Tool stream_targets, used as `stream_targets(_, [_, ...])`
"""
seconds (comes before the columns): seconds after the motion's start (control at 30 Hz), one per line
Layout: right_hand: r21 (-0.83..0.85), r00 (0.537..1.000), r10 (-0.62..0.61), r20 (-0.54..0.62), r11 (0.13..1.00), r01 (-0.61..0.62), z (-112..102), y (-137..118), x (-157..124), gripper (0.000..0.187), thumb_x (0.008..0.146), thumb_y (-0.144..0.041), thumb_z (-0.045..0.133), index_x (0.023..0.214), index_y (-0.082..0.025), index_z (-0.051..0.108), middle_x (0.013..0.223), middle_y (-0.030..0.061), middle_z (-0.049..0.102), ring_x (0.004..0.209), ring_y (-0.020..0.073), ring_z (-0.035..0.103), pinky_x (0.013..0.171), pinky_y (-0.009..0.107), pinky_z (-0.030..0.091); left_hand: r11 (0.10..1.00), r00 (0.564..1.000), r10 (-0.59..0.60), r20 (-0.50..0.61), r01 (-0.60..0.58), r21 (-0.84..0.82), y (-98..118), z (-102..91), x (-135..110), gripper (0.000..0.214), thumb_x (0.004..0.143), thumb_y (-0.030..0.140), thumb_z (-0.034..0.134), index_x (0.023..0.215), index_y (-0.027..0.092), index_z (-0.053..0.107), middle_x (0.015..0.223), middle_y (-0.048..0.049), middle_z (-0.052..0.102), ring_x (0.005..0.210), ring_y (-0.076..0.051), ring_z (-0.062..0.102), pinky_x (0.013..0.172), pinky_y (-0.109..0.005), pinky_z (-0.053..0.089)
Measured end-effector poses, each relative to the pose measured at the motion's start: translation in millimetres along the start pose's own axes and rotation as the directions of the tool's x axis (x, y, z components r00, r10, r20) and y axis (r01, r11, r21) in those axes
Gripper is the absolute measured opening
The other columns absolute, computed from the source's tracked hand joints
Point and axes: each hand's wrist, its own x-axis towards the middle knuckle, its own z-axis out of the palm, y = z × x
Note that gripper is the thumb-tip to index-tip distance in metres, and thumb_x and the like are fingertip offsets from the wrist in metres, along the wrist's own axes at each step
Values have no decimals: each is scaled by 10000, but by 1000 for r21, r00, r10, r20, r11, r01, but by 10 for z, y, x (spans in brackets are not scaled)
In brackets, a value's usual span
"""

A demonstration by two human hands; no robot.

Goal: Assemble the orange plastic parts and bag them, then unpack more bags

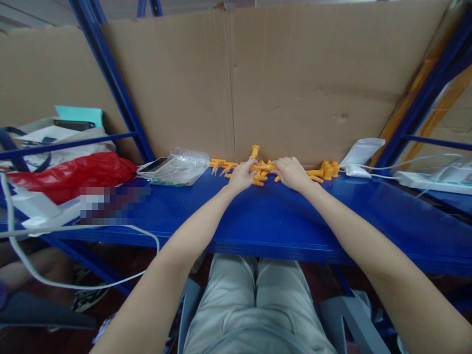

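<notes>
Small orange plastic pieces [260, 178] lie in a row along the back of the blue shelf, in front of the cardboard. My left hand [242, 176] is closed with thumb and fingers around an orange piece. Close by on the right, my right hand [292, 172] is bent around the other end of what looks like an orange piece [269, 166] between the hands. Behind my left hand stands an upright orange piece [255, 151]. More branching pieces [223, 163] lie to the left, and chunky cylindrical ones [329, 170] to the right. My fingers partly hide the held part.
On the left are a clear plastic packet [184, 167], a dark-screened phone [153, 166], a red plastic bag [81, 172] and a white cable [73, 286]. A white pouch [361, 155] stands at right. Blue posts [114, 83] and a cardboard wall [295, 73] bound the shelf [273, 216].
</notes>
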Motion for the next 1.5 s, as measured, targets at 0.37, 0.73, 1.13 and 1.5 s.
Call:
stream_targets(0.37, [-9, 998, -55, 32, 998, 55, 43, -48, -4, 386, 988, -293, 352, 1195, -72, 592, 1084, 204, 664, 1042, 288, 553, 842, 345, 320, 1000, 987, -14, 159, 18, -25, -109, -114, 68, 206, 787, 122, 641, 986, 174, 639, 911, -28, 688, 863, -191, 654, 835, -338, 518])
stream_targets(0.73, [86, 943, 166, 288, 976, -198, -27, -116, 4, 290, 900, -286, 493, 1057, -153, 698, 994, 134, 738, 910, 248, 684, 763, 295, 443, 858, 936, 264, 235, -339, 386, 205, -95, -95, 370, 927, 182, 471, 1274, 280, 554, 1177, -96, 608, 945, -215, 659, 762, -296, 506])
stream_targets(1.13, [-42, 935, 246, 255, 969, -244, -27, -118, 24, 385, 914, -298, 438, 1164, -151, 692, 1105, 181, 714, 1071, 293, 658, 882, 361, 467, 909, 945, 256, 205, -308, 283, 223, -66, -107, 306, 935, 209, 437, 1207, 239, 575, 1128, -98, 578, 956, -226, 619, 743, -309, 500])
stream_targets(1.5, [-141, 942, 244, 231, 966, -215, -36, -125, 12, 375, 923, -290, 439, 1155, -123, 682, 1052, 210, 721, 1045, 318, 673, 852, 373, 482, 936, 954, 214, 210, -262, 237, 264, -66, -78, 285, 906, 182, 499, 1176, 232, 576, 1139, -77, 622, 1014, -224, 619, 832, -332, 497])
